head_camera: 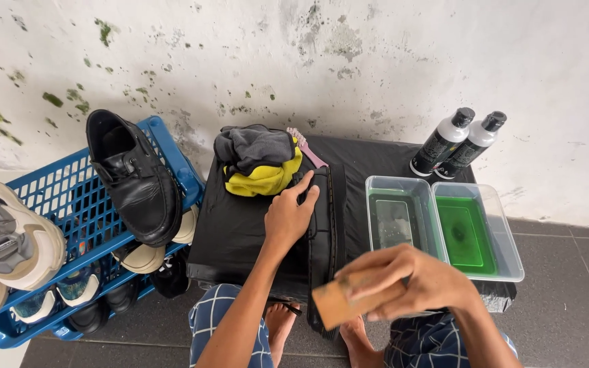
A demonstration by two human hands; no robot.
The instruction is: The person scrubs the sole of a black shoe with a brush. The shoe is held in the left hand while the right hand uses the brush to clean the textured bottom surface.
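Note:
My left hand (289, 217) rests on a black shoe (323, 235) that lies on its side on a black-covered low table (233, 232), fingers curled over its upper edge. My right hand (410, 281) hovers near the table's front edge, shut on a wooden-backed brush (334, 304), blurred by motion. The brush sits just right of the shoe's near end, apart from it.
A grey and yellow cloth pile (259, 160) and a pink brush (306, 147) lie at the table's back. Two clear tubs of green liquid (442, 228) and two black-and-white bottles (457, 143) stand right. A blue crate (80, 225) with several shoes stands left, against a stained wall.

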